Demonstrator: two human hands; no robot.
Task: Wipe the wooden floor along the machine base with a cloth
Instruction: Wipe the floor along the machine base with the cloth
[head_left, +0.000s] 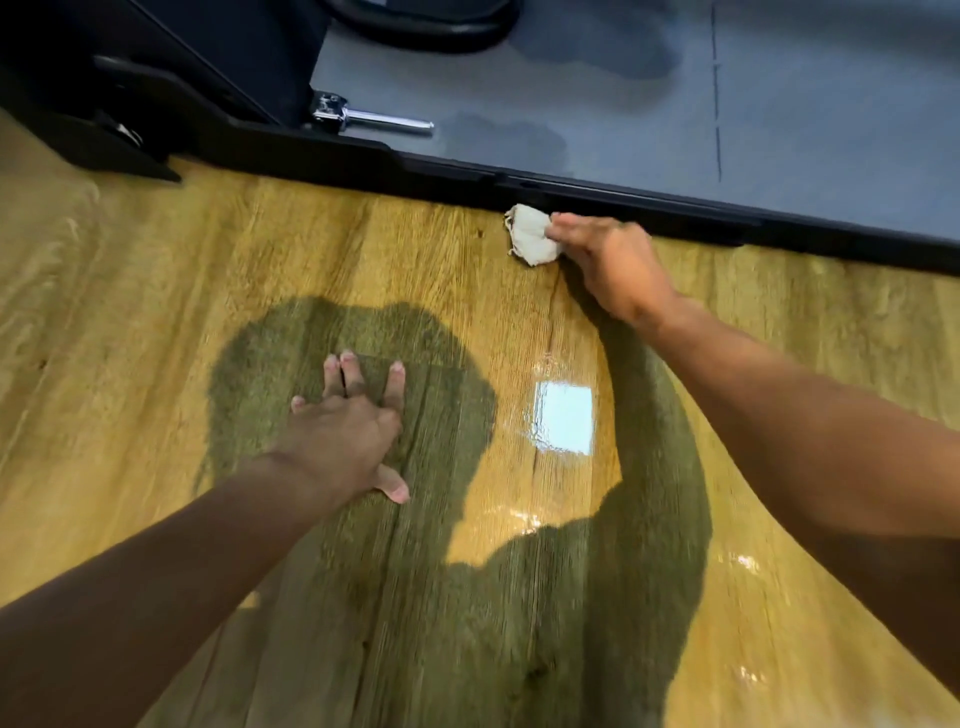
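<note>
Cloth (530, 240), one, in right hand (615, 267)

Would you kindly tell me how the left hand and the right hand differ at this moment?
The left hand lies flat, fingers spread, on the bare wooden floor; the right hand holds a bunched white cloth. The left hand sits mid-floor inside a shadow; the right hand is up beside the black machine base. Both are palm down, low over the wooden floor.
</note>
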